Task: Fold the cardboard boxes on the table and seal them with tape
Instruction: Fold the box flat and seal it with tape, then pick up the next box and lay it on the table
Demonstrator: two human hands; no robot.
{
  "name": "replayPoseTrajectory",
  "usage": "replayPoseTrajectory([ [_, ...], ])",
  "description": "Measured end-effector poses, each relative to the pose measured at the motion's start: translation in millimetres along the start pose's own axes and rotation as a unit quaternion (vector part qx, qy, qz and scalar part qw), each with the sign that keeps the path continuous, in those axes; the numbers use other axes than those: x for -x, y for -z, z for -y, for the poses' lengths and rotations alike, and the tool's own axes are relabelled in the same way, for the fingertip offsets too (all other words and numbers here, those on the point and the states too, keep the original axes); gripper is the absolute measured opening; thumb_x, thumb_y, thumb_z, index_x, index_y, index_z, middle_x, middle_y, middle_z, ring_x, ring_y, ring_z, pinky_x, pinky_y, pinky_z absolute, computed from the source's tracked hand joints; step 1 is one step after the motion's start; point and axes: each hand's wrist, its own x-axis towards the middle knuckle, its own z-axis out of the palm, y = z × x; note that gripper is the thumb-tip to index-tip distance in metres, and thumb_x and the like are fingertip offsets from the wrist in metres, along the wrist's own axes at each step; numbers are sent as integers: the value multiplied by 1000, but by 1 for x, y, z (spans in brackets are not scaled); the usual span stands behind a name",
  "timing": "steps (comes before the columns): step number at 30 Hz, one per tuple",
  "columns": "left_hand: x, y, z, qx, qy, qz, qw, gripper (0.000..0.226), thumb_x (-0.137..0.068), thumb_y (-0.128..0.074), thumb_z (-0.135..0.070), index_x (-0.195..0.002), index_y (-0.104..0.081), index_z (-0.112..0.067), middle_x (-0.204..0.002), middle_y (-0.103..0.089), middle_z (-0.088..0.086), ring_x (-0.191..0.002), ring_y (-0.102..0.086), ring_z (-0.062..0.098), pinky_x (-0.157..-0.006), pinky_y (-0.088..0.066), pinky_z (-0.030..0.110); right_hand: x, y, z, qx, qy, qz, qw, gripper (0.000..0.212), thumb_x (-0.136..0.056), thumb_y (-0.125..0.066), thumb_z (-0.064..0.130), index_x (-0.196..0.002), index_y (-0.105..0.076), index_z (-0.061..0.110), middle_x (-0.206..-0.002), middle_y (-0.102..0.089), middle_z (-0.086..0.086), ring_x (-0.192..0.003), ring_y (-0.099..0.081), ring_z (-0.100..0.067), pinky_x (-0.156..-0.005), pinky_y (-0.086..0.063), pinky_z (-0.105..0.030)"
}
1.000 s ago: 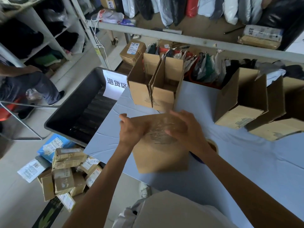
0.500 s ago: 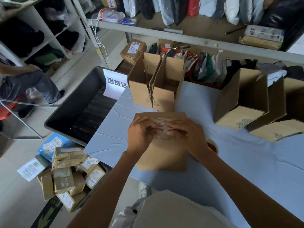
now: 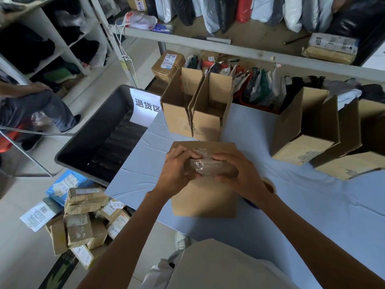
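The cardboard box (image 3: 204, 199) stands by the table's (image 3: 302, 215) near-left edge, just in front of two open-topped boxes (image 3: 198, 113). The left hand (image 3: 177, 172) and right hand (image 3: 239, 174) both grip its top, fingers curled over the wrinkled clear tape (image 3: 200, 161) and fingertips nearly meeting. This looks like pressing the tape onto the seam. To do it well, rub firmly outward from the middle to flatten the wrinkles, then smooth the ends down the sides. A tape roll (image 3: 270, 185) lies half hidden behind the right wrist.
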Motion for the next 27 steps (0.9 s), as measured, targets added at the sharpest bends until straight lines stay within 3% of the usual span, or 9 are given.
replayPoseTrajectory([
  [3, -9, 2, -6, -9, -20, 7, 1000, 55, -53, -87, -35, -103, -67, -23, -103, -59, -5, -98, -54, 19, -88, -45, 40, -11, 2, 6, -17, -39, -38, 998, 48, -63, -77, 38, -107, -69, 20, -109, -66, 4, -103, -59, -12, -91, -46, -28],
  [6, -8, -6, -12, -10, -17, -76, 997, 37, -65, -72, -53, -87, -70, -24, -91, -63, -8, -90, -60, 18, -72, -52, 35, -18, -11, 7, 38, -63, -104, 992, 35, -74, -66, 52, -87, -73, 20, -92, -70, 6, -86, -62, -10, -81, -50, -31],
  [10, -2, -12, -17, -57, 16, -118, 991, 13, -69, -71, -37, -71, -68, -24, -80, -59, -11, -84, -58, 19, -62, -49, 36, -12, -19, 5, 112, 12, -133, 985, 21, -79, -68, 36, -78, -72, 15, -83, -71, 5, -79, -64, -13, -71, -53, -31],
  [14, -6, -12, -28, -90, 2, -113, 990, 11, -67, -72, -29, -65, -63, -22, -75, -59, -11, -85, -57, 22, -61, -48, 34, -12, -5, 5, 49, 17, -99, 994, 29, -81, -63, 38, -84, -76, 12, -90, -73, 2, -88, -66, -12, -84, -49, -21],
  [18, -13, -6, -36, -36, -3, -97, 995, 13, -72, -76, -30, -81, -71, -24, -86, -64, -8, -90, -59, 18, -73, -50, 32, -7, -3, 9, 107, -22, -181, 977, 22, -82, -61, 35, -82, -76, 19, -86, -71, 6, -88, -60, -10, -79, -47, -22],
  [22, -18, 29, -38, 78, 26, -136, 987, 33, -90, -57, -38, -122, -55, -29, -124, -55, -6, -113, -52, 8, -93, -45, 24, -7, 15, 9, -38, -163, -248, 954, 14, -83, -66, 8, -86, -74, 19, -86, -68, 8, -86, -62, -11, -79, -49, -23],
  [23, -18, 37, -37, 107, 88, -118, 983, 39, -92, -56, -39, -129, -47, -33, -133, -48, -6, -116, -48, 8, -95, -42, 25, -7, 24, 9, -83, -190, -261, 943, 18, -84, -64, 4, -86, -74, 18, -87, -70, 6, -86, -63, -7, -81, -49, -20],
  [25, -18, 46, -36, 168, 232, 18, 958, 44, -91, -56, -42, -131, -40, -35, -138, -43, -6, -114, -48, 11, -91, -42, 28, -5, 40, 11, -157, -233, -284, 917, 21, -85, -60, -1, -84, -72, 17, -86, -70, 3, -83, -62, 3, -77, -47, -11],
  [27, -16, 45, -40, 123, 251, 173, 944, 37, -90, -60, -39, -124, -48, -32, -128, -51, -10, -109, -53, 13, -84, -44, 25, -5, 54, 7, -179, -265, -306, 896, 24, -88, -58, 1, -82, -69, 21, -83, -68, 6, -79, -59, 7, -78, -47, -17],
])
